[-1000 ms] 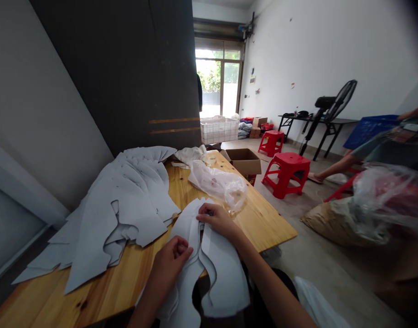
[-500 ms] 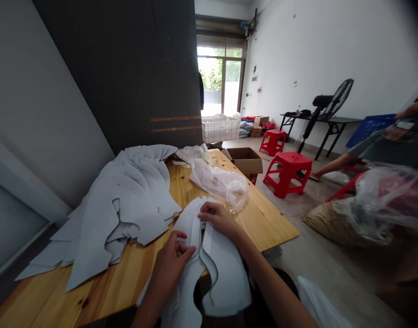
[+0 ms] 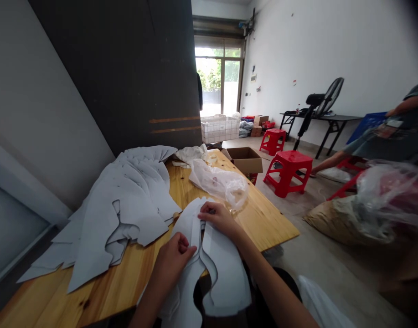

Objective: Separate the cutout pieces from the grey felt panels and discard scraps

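Observation:
A small stack of white cut-out sheets point(image 3: 225, 269) with curved edges and a narrow slot lies at the table's near edge, partly overhanging it. My right hand point(image 3: 217, 219) is closed at the top of the slot, its fingers curled over the sheet there. Over the stack's left part is my left hand point(image 3: 174, 253), fingers curled in and thumb against them; what they pinch, if anything, is hidden. A larger fanned pile of similar white cut-out sheets point(image 3: 102, 214) spreads over the table's left side.
The wooden table point(image 3: 266, 223) also bears a clear plastic bag point(image 3: 219, 182) and a white cloth point(image 3: 191, 154). Beyond its right edge are an open cardboard box point(image 3: 245, 159), red stools point(image 3: 289, 171) and a fan point(image 3: 328, 98). A person point(image 3: 393, 136) sits at the right, behind a sack point(image 3: 338, 221).
My left hand's fingers have curled in closer together. My right hand and the stack stay in place. The view has shifted slightly.

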The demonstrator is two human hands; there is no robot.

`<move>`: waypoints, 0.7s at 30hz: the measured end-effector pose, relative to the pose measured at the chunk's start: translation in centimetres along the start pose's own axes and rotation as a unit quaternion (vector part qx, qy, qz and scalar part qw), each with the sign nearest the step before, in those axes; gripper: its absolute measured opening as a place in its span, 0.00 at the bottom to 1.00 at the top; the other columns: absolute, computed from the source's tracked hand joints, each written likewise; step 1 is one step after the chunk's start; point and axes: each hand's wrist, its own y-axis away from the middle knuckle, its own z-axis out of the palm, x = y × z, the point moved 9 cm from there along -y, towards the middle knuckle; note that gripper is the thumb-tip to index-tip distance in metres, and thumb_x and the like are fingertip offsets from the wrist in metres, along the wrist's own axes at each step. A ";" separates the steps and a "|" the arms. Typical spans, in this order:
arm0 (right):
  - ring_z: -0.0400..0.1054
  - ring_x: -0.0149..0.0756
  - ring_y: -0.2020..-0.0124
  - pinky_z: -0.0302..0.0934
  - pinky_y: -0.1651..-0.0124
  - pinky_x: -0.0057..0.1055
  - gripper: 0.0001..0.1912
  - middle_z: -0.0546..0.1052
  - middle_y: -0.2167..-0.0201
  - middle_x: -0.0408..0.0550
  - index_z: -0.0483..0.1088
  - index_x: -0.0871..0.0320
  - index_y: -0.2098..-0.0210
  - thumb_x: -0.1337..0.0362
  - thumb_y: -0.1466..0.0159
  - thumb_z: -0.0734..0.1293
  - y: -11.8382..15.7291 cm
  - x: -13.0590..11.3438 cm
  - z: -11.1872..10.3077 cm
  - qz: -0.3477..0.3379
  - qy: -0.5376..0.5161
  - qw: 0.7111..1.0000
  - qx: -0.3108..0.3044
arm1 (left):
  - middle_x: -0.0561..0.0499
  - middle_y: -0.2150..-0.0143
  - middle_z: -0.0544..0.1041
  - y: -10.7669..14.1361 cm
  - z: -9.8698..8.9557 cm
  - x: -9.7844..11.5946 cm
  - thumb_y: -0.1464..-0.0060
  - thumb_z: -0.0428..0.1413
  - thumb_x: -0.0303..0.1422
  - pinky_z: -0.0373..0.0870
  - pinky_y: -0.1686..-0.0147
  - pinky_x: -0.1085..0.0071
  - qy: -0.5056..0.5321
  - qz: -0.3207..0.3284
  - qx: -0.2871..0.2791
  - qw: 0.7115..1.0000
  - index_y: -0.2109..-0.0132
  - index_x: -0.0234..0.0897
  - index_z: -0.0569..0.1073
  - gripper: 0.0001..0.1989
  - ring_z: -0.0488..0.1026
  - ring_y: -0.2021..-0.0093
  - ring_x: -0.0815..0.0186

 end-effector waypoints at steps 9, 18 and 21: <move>0.69 0.35 0.67 0.61 0.62 0.30 0.08 0.77 0.72 0.40 0.76 0.55 0.70 0.59 0.40 0.75 0.0 0.0 0.0 0.006 0.018 1.000 0.003 | 0.54 0.72 0.75 0.2 -0.1 1.3 0.45 0.59 0.35 0.63 0.65 0.67 -0.060 0.010 -0.008 0.998 0.69 0.44 0.63 0.11 0.75 0.66 0.58; 0.70 0.35 0.66 0.62 0.61 0.31 0.07 0.78 0.71 0.41 0.77 0.55 0.69 0.60 0.40 0.76 0.0 0.4 -0.1 0.011 0.035 0.999 0.010 | 0.52 0.70 0.77 -0.2 -0.5 2.8 0.45 0.60 0.35 0.59 0.67 0.67 -0.118 0.051 -0.039 0.991 0.71 0.44 0.64 0.12 0.75 0.65 0.57; 0.71 0.35 0.65 0.62 0.60 0.31 0.06 0.78 0.70 0.41 0.77 0.55 0.68 0.61 0.40 0.76 0.0 0.4 -0.1 0.010 0.052 0.998 0.014 | 0.51 0.71 0.77 -0.4 -0.6 3.7 0.46 0.61 0.34 0.56 0.67 0.66 -0.147 0.062 -0.050 0.986 0.72 0.44 0.64 0.12 0.75 0.64 0.56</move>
